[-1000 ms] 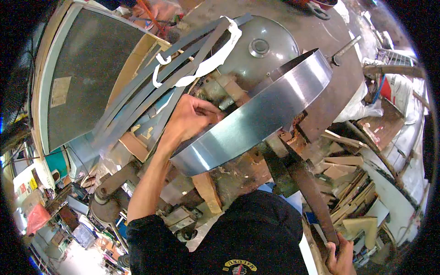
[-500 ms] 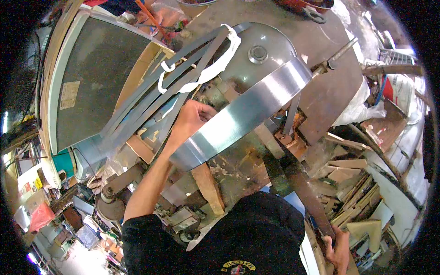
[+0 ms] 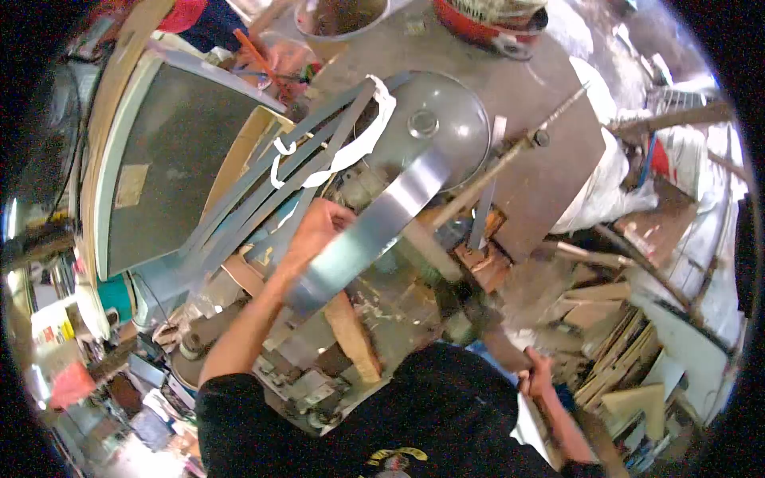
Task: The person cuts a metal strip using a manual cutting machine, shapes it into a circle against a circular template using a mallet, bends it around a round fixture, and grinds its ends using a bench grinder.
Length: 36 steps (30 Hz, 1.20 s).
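My left hand (image 3: 320,227) is closed on the inner edge of a shiny sheet-metal strip (image 3: 370,231), which stands tilted on edge over the cluttered bench. At the lower right my right hand (image 3: 539,373) is wrapped around a brown lever-like bar (image 3: 502,344); motion blurs it and its far end lies among dark metal parts. Behind the strip rests a round grey metal lid (image 3: 458,119) with a central knob. Several flat grey metal strips (image 3: 271,187), tied with a white band (image 3: 362,147), lie left of the lid.
A long rod (image 3: 518,155) slants up past the lid. A red container (image 3: 486,28) and a bucket (image 3: 343,32) stand at the back. Stacked wood pieces (image 3: 610,358) fill the right side, and a dark framed panel (image 3: 175,159) stands at left.
My right hand has moved up and left with the bar. The shiny strip has shifted, its far end now nearer my left hand. The view has tilted slightly, showing more of the back.
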{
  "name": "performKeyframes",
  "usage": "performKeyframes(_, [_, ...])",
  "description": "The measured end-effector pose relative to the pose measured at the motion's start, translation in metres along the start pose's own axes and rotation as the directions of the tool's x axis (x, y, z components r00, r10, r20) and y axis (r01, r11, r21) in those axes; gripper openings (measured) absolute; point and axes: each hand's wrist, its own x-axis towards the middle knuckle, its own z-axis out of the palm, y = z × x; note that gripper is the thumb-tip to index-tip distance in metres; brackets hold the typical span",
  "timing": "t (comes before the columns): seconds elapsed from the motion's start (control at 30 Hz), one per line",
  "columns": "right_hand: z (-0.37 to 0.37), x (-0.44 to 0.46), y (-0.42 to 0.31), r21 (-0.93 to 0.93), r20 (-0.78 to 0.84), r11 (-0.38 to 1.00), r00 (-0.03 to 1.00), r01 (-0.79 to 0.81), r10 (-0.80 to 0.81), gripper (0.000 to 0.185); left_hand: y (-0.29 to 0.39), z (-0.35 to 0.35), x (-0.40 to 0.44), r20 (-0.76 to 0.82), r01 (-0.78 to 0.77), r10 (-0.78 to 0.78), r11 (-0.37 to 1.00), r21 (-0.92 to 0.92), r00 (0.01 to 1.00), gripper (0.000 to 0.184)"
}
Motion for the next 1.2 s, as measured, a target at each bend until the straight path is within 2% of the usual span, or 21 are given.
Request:
performKeyframes(0.07, [0.007,0.012,-0.014,0.007,-0.059,0.998,0.996,0.061,-0.061,0.046,-0.004,-0.003,0.002,-0.037,0.098,-0.101,0.992,-0.078,0.994,0.01])
performKeyframes(0.13, [-0.013,0.041,-0.027,0.115,0.206,0.978,0.967,-0.174,0.148,0.04,0.061,0.023,-0.015,-0.172,0.108,-0.04,0.905,0.411,0.984,0.006])
performKeyframes(0.2, [-0.012,0.043,-0.038,0.203,0.175,0.955,0.968,-0.216,0.182,0.041,0.062,0.024,-0.022,-0.161,-0.048,0.111,0.935,0.352,0.981,0.006])
performKeyframes(0.23, [-0.012,0.051,-0.035,0.275,0.164,0.937,0.971,-0.216,0.175,0.043,0.037,0.003,-0.014,-0.134,0.057,-0.023,0.965,0.258,0.991,0.007])
performKeyframes(0.33, [-0.008,0.051,-0.034,0.289,0.104,0.94,0.982,-0.18,0.156,0.045,0.136,0.017,-0.059,-0.221,0.104,-0.041,0.954,0.283,0.974,0.011])
performKeyframes(0.4, [-0.004,0.05,-0.035,0.247,0.028,0.957,0.988,-0.151,0.149,0.044,0.159,0.02,-0.072,-0.211,0.156,-0.094,0.941,0.301,0.973,0.015])
performKeyframes(0.43, [-0.006,0.05,-0.036,0.257,0.005,0.956,0.989,-0.143,0.147,0.044,0.156,0.015,-0.071,-0.135,0.168,-0.131,0.937,0.308,0.982,0.017])
performKeyframes(0.5, [-0.02,0.051,-0.045,0.278,0.15,0.914,0.953,-0.297,0.264,0.032,0.183,0.041,-0.073,-0.01,0.151,-0.156,0.937,0.316,0.988,0.021])
performKeyframes(0.57, [-0.007,0.053,-0.037,0.405,-0.175,0.911,0.973,-0.071,0.153,0.025,0.206,0.083,-0.075,0.127,0.02,-0.041,0.985,0.17,0.991,0.017])
performKeyframes(0.63, [-0.065,0.085,-0.083,0.531,-0.237,0.845,0.946,-0.063,0.22,0.031,0.228,0.133,-0.074,0.32,-0.028,-0.003,0.995,0.094,0.947,0.018])
performKeyframes(0.67, [-0.083,0.09,-0.095,0.592,-0.295,0.804,0.942,0.047,0.162,0.033,0.233,0.157,-0.074,0.379,-0.019,-0.033,0.991,0.133,0.925,0.015])
performKeyframes(0.7, [-0.099,0.087,-0.103,0.634,-0.367,0.756,0.924,0.163,0.109,0.035,0.239,0.188,-0.075,0.465,-0.122,0.037,0.98,0.156,0.885,0.015])
performKeyframes(0.77, [-0.13,0.066,-0.122,0.724,-0.465,0.589,0.885,0.359,0.032,0.036,0.247,0.242,-0.08,0.665,-0.109,0.0,0.986,0.123,0.747,0.017])
performKeyframes(0.83, [-0.148,0.024,-0.125,0.727,-0.563,0.458,0.826,0.513,-0.03,0.033,0.24,0.301,-0.085,0.813,-0.301,0.03,0.937,0.18,0.582,0.017])
performKeyframes(0.87, [-0.145,0.001,-0.12,0.645,-0.672,0.417,0.735,0.64,-0.089,0.028,0.232,0.331,-0.091,0.869,-0.195,-0.008,0.974,0.119,0.494,0.018])
performKeyframes(0.9, [-0.135,-0.024,-0.116,0.614,-0.761,0.306,0.649,0.728,-0.016,0.019,0.219,0.36,-0.101,0.917,-0.073,-0.048,0.994,0.084,0.395,0.019])
performKeyframes(0.93, [-0.136,-0.064,-0.114,0.562,-0.807,0.359,0.589,0.745,0.041,0.017,0.206,0.396,-0.113,0.953,-0.029,-0.087,0.995,0.1,0.289,0.02])
performKeyframes(1.0, [-0.13,-0.143,-0.123,0.413,-0.905,0.498,0.406,0.762,0.13,0.012,0.162,0.475,-0.143,0.977,-0.106,-0.184,0.975,0.195,0.104,0.022])
performKeyframes(1.1, [-0.099,-0.275,-0.164,0.332,-0.935,0.599,0.17,0.729,0.311,0.012,0.067,0.582,-0.227,0.915,-0.313,-0.372,0.897,0.312,-0.154,0.025])
performKeyframes(1.17, [-0.052,-0.381,-0.2,0.469,-0.867,0.705,0.126,0.532,0.482,0.015,-0.006,0.634,-0.305,0.787,-0.499,-0.531,0.798,0.339,-0.315,0.027])
performKeyframes(1.2, [-0.031,-0.432,-0.22,0.463,-0.867,0.772,0.043,0.435,0.496,0.015,-0.039,0.657,-0.347,0.691,-0.58,-0.605,0.748,0.323,-0.395,0.028])
